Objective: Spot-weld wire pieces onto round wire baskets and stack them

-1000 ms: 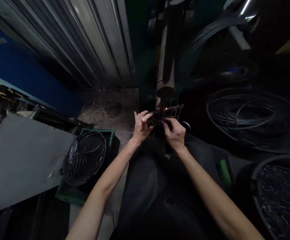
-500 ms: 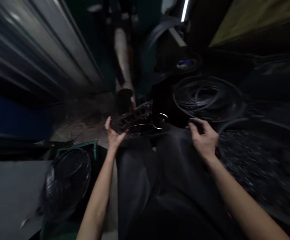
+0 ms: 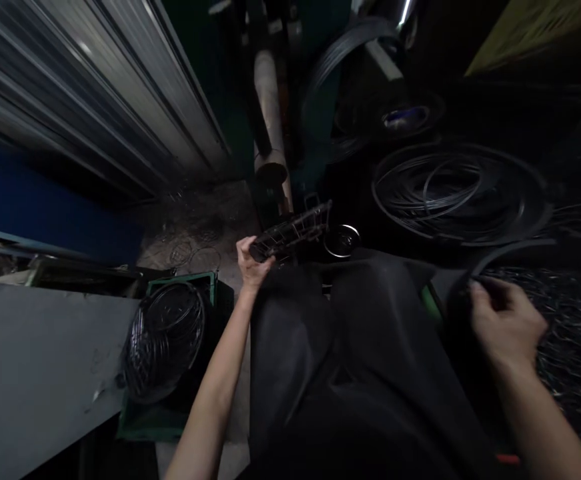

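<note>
My left hand (image 3: 254, 265) is closed round the near left end of a dark wire rack (image 3: 295, 230), thumb below and fingers above. The rack has several crossbars and stands tilted in front of a pale pipe (image 3: 269, 100). My right hand (image 3: 510, 323) is over the near edge of a large round tub (image 3: 490, 257) of small dark metal pieces (image 3: 570, 327). Its thumb and fingers are curled together, and I cannot make out what is between them. A shiny round metal rim (image 3: 343, 241) lies to the right of the rack.
A basin (image 3: 540, 213) with coiled wire (image 3: 430, 190) stands at the right. At the left, a bundle of wire rings (image 3: 167, 340) sits in a green crate (image 3: 213, 287). Loose wire loops (image 3: 205, 257) lie on the floor near a corrugated metal panel (image 3: 135, 87). Dark cloth covers my lap (image 3: 340, 347).
My right hand has moved right, from beside my knee to over the tub. My left hand, spread at the rack before, has closed on its end. The view has shifted left.
</note>
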